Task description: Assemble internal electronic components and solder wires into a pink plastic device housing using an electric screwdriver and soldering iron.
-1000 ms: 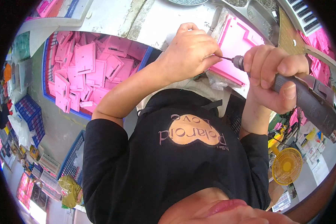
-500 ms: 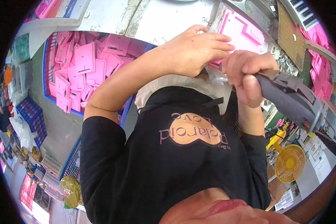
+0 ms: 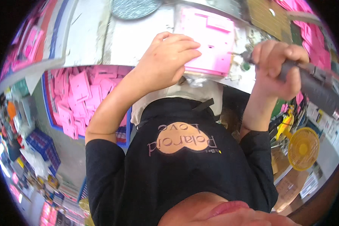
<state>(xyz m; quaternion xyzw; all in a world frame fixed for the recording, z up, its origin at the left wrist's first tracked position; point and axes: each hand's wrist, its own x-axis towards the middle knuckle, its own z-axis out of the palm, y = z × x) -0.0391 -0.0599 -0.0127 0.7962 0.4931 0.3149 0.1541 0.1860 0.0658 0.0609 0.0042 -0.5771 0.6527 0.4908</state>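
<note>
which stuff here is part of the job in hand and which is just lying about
In use: pink plastic panel steadied by the left hand; electric screwdriver gripped in the right hand, its tip at the panel's edge.

Lying about: bin of pink parts; yellow fan; round grey disc.

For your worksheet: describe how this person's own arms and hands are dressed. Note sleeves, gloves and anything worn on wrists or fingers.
Both hands are bare: no gloves on the left hand or the right hand. The forearms are uncovered too. Black sleeves of a black top end near the elbows. No watch, bracelet or ring shows on the visible sides of the wrists and fingers.
</note>
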